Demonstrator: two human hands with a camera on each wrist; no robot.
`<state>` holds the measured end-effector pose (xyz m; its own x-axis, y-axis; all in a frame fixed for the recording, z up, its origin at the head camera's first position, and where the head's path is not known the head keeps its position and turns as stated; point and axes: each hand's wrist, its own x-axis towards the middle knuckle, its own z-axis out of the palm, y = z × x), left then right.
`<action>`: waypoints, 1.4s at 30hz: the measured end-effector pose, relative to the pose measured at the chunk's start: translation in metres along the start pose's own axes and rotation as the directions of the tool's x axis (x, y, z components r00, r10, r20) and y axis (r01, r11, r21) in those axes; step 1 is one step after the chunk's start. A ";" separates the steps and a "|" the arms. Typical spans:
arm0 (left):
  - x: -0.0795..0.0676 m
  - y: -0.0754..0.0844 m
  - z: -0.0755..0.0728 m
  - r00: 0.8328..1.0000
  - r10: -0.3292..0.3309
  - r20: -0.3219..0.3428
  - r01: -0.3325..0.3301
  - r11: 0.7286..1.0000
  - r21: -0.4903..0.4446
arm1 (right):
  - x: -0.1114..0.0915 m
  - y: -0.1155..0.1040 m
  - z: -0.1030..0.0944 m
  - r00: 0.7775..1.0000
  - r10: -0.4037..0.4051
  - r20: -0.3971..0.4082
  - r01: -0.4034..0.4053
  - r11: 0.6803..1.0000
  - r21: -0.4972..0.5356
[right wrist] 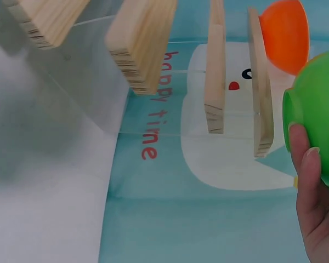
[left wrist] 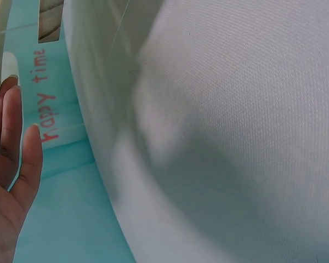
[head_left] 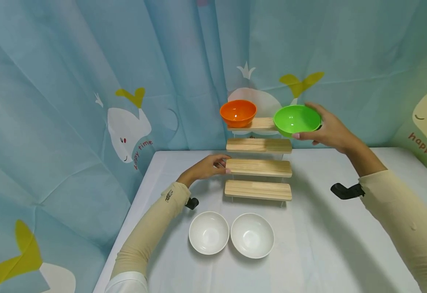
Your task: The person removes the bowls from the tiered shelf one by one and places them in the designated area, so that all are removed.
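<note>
green bowl (head_left: 296, 118), glossy and rounded, is held right of upper centre, pinched at its right side between the right hand's (head_left: 331, 129) thumb and curved fingers; whether it touches the top plank (head_left: 263, 123) cannot be told. keeping it level and clear of the orange bowl (head_left: 238, 114) seems wise. near centre, the left hand's (head_left: 206, 167) loosely spread fingers touch the third plank (head_left: 260, 167) down, a light, steadying touch. straight-grained pale wood meets smooth white bowls (head_left: 209, 233) on the cloth-covered counter (head_left: 308, 252), lower centre.
</note>
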<state>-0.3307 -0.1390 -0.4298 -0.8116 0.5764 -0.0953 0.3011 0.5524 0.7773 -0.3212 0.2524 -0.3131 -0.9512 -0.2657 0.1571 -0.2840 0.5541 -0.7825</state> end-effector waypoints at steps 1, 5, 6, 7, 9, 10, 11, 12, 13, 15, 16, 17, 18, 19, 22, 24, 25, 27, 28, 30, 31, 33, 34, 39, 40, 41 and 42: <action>0.000 0.000 0.000 1.000 -0.002 0.000 0.002 1.000 0.001 | -0.002 0.000 0.000 1.000 0.000 -0.002 0.000 1.000 -0.003; -0.001 0.000 0.000 1.000 -0.002 -0.001 0.002 1.000 0.006 | -0.012 0.002 0.001 1.000 -0.008 -0.006 0.008 1.000 -0.014; -0.001 0.000 0.000 1.000 -0.001 0.000 0.001 1.000 0.007 | -0.014 0.002 0.001 1.000 -0.010 -0.004 0.010 1.000 -0.014; -0.001 0.000 0.000 1.000 0.000 0.001 0.000 1.000 0.006 | -0.016 0.003 0.000 1.000 -0.012 -0.004 0.012 1.000 -0.015; -0.001 -0.001 0.000 1.000 0.001 0.002 -0.001 1.000 0.006 | -0.021 0.004 0.000 1.000 -0.019 -0.004 0.019 1.000 -0.013; -0.001 -0.001 0.000 1.000 0.001 0.001 -0.001 1.000 0.007 | -0.024 0.004 0.000 1.000 -0.019 -0.003 0.019 1.000 -0.014; -0.001 -0.001 0.000 1.000 0.000 0.001 0.000 1.000 0.009 | -0.026 0.005 0.000 1.000 -0.021 -0.001 0.021 1.000 -0.016; -0.001 -0.001 0.000 1.000 0.000 0.000 0.000 1.000 0.010 | -0.028 0.005 0.000 1.000 -0.023 0.001 0.023 1.000 -0.018; -0.001 -0.001 0.000 1.000 0.001 -0.002 -0.001 1.000 0.011 | -0.031 0.005 0.000 1.000 -0.023 0.000 0.023 1.000 -0.020; -0.001 -0.001 0.000 1.000 0.002 -0.004 -0.002 1.000 0.015 | -0.036 0.006 0.001 1.000 -0.021 0.001 0.021 0.999 -0.030; -0.001 -0.001 0.000 1.000 0.003 -0.004 -0.003 1.000 0.016 | -0.039 0.006 0.001 1.000 -0.019 0.001 0.019 0.999 -0.034; 0.000 -0.001 0.000 1.000 0.004 -0.004 -0.004 1.000 0.017 | -0.042 0.006 0.002 1.000 -0.018 -0.001 0.018 0.999 -0.039; -0.001 -0.001 0.000 1.000 0.005 -0.004 -0.005 1.000 0.018 | -0.044 0.007 0.002 1.000 -0.018 -0.002 0.018 0.999 -0.048; -0.001 -0.001 0.000 1.000 0.006 -0.003 -0.006 1.000 0.019 | -0.047 0.008 0.003 1.000 -0.018 -0.003 0.018 0.998 -0.055; -0.001 -0.002 0.000 1.000 0.010 -0.002 -0.010 1.000 0.022 | -0.054 0.010 0.004 1.000 -0.023 -0.001 0.023 0.997 -0.068; -0.001 -0.002 0.000 1.000 0.013 -0.002 -0.013 1.000 0.021 | -0.058 0.012 0.004 1.000 -0.031 -0.004 0.031 0.997 -0.075; -0.001 -0.002 0.000 1.000 0.015 -0.003 -0.015 1.000 0.020 | -0.061 0.012 0.005 0.999 -0.036 -0.007 0.035 0.996 -0.076; -0.002 -0.003 0.000 1.000 0.017 -0.003 -0.017 1.000 0.019 | -0.065 0.014 0.006 0.999 -0.048 -0.014 0.047 0.995 -0.083; -0.002 -0.003 0.000 1.000 0.017 -0.003 -0.017 1.000 0.018 | -0.068 0.015 0.007 0.998 -0.053 -0.017 0.051 0.995 -0.088; -0.002 -0.003 0.000 1.000 0.018 -0.004 -0.018 1.000 0.015 | -0.072 0.017 0.008 0.998 -0.060 -0.019 0.058 0.994 -0.094; -0.002 -0.003 0.000 1.000 0.019 -0.004 -0.018 1.000 0.014 | -0.075 0.018 0.009 0.998 -0.061 -0.018 0.059 0.994 -0.095; -0.001 -0.003 0.000 1.000 0.020 -0.004 -0.020 1.000 0.014 | -0.080 0.021 0.010 0.998 -0.058 -0.013 0.056 0.994 -0.093; -0.001 -0.003 0.000 1.000 0.020 -0.005 -0.020 1.000 0.014 | -0.082 0.022 0.011 0.998 -0.054 -0.010 0.053 0.994 -0.093; 0.000 -0.003 0.000 1.000 0.017 0.002 -0.017 1.000 0.007 | -0.095 0.028 0.014 0.999 -0.045 0.008 0.045 0.995 -0.088; 0.000 -0.004 0.000 1.000 0.018 0.003 -0.018 1.000 0.004 | -0.098 0.030 0.014 0.999 -0.050 0.011 0.051 0.995 -0.086; 0.001 -0.004 0.000 1.000 0.019 0.003 -0.019 1.000 0.003 | -0.100 0.031 0.015 0.998 -0.056 0.015 0.057 0.995 -0.085; 0.001 -0.004 0.000 1.000 0.020 0.002 -0.020 1.000 0.002 | -0.102 0.032 0.015 0.998 -0.063 0.017 0.064 0.995 -0.083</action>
<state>-0.3324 -0.1405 -0.4329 -0.8042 0.5888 -0.0813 0.3181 0.5419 0.7779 -0.2314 0.2851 -0.3636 -0.9292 -0.3136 0.1955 -0.3534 0.5991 -0.7185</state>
